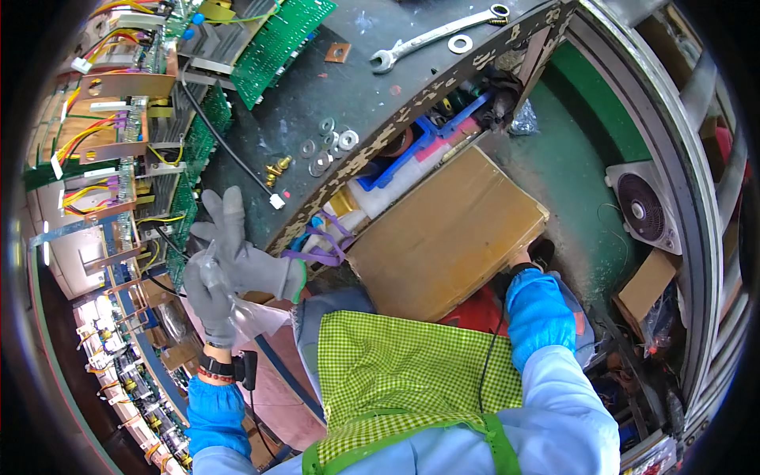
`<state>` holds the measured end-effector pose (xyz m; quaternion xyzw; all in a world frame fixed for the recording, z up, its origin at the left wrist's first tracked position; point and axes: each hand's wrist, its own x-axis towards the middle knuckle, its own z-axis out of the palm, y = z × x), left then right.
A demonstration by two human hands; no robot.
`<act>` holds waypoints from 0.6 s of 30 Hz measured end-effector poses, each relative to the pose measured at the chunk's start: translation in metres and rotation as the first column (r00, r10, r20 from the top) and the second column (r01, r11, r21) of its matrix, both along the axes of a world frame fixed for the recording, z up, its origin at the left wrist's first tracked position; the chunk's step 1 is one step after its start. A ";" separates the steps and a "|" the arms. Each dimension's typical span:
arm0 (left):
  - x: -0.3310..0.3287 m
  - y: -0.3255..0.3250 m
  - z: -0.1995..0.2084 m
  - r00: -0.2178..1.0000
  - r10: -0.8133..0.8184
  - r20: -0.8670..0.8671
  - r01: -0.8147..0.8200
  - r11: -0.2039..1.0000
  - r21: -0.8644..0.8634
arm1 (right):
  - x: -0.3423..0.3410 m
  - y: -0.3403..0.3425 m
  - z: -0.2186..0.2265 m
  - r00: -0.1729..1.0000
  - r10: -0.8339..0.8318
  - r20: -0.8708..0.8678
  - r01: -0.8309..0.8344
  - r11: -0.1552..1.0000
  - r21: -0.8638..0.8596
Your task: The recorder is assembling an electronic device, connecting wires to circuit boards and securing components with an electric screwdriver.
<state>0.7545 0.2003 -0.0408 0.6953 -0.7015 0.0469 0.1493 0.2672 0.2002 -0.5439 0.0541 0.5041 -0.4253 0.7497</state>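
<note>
My left hand (207, 297), in a grey work glove, is closed at the bench's left front edge. Against its fingers is a loose grey glove (253, 269) with a green cuff, which it appears to grip. Crumpled clear plastic (257, 315) hangs beside the same hand. My right hand (519, 258) is bare at the wrist and reaches past the right edge of a brown cardboard box (447, 233). Its fingers are hidden behind the box, so what they touch cannot be seen. A dark object (542, 252) lies close to that hand.
Green circuit boards (277, 47) with wiring line the bench's left side. On the bench lie a wrench (435, 38), washers (328, 146), brass fittings (275, 170) and a black cable (226, 134). A shelf below holds a blue tray (404, 166). A fan (645, 207) stands at right.
</note>
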 end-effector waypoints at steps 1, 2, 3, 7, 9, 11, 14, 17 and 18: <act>-0.001 0.002 0.001 1.000 0.019 0.007 -0.018 1.000 -0.017 | 0.009 -0.007 -0.003 1.000 0.022 -0.018 -0.022 1.000 0.009; 0.001 0.003 0.001 0.999 0.031 0.007 -0.031 0.999 -0.031 | -0.002 -0.021 -0.011 0.998 0.038 -0.042 -0.037 0.999 0.022; 0.008 0.006 -0.008 0.998 0.061 0.020 -0.060 0.997 -0.047 | -0.011 -0.026 -0.015 0.996 0.054 -0.066 -0.052 0.998 0.034; 0.001 0.005 0.001 0.996 0.090 0.024 -0.091 0.995 0.027 | -0.011 0.009 -0.025 0.984 0.128 -0.126 -0.123 0.991 0.048; 0.002 0.004 0.004 0.999 0.049 0.006 -0.049 0.999 0.025 | -0.027 0.030 -0.025 0.971 0.178 -0.161 -0.169 0.983 0.067; -0.006 0.000 0.000 0.998 0.069 -0.009 -0.069 0.998 0.014 | -0.043 0.028 -0.031 0.956 0.216 -0.197 -0.203 0.976 0.085; -0.003 -0.006 -0.002 0.999 -0.019 0.040 0.022 0.998 -0.052 | -0.062 0.048 -0.027 0.939 0.240 -0.248 -0.224 0.970 0.089; -0.011 -0.005 0.004 0.999 0.028 -0.031 -0.029 0.999 -0.029 | -0.065 0.051 -0.031 0.908 0.264 -0.326 -0.243 0.964 0.104; -0.018 -0.007 0.000 0.998 0.027 -0.048 -0.029 0.999 -0.028 | -0.078 0.054 -0.029 0.903 0.263 -0.341 -0.240 0.965 0.109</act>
